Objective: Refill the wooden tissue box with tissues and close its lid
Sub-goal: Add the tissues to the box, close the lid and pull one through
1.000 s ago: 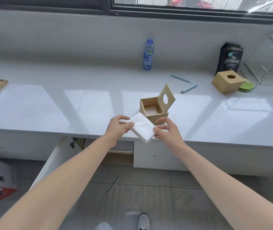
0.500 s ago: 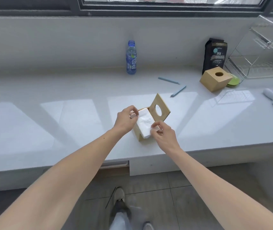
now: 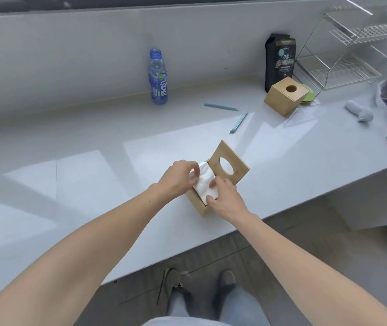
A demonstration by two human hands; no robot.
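A small wooden tissue box (image 3: 199,206) stands near the front edge of the white counter (image 3: 93,175). Its hinged lid (image 3: 229,167), with an oval hole, is tilted up at the far right side. A white stack of tissues (image 3: 205,185) sits partly inside the box's open top. My left hand (image 3: 179,178) pinches the stack's far left corner. My right hand (image 3: 225,198) presses on its near right side, fingers over the box's rim.
A blue water bottle (image 3: 159,77) stands at the back. Two blue pens (image 3: 220,107) lie behind the box. A second closed wooden box (image 3: 285,96), a black bag (image 3: 279,60) and a clear rack (image 3: 342,52) are at the back right. The counter edge runs just below the box.
The tissue stack went from held in front of the box to lying in its open top. Both hands followed it and now press on it. The view tilted further down.
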